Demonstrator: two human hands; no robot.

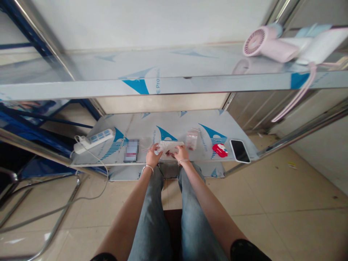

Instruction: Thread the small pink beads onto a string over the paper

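Observation:
Both hands are at the front of the steel shelf, on either side of a whitish, wrinkled bundle (171, 145) that looks like bubble wrap. My left hand (153, 156) pinches its left end with curled fingers. At the right end, my right hand (181, 153) has its thumb and fingers closed on the bundle. Some small dark red pieces (169, 154) show at its near side, too small to name. Close by on the right lies a clear plastic bag (191, 139) with reddish contents. A blurred-out flat card or packet (131, 150) lies to the left.
A white power strip (100, 137) sits at the shelf's left, its cable hanging to the floor. Rightward are a red item (220, 150) and a phone (239, 151). An upper shelf (185, 83) crosses above the hands, carrying a pink handheld fan (274, 45).

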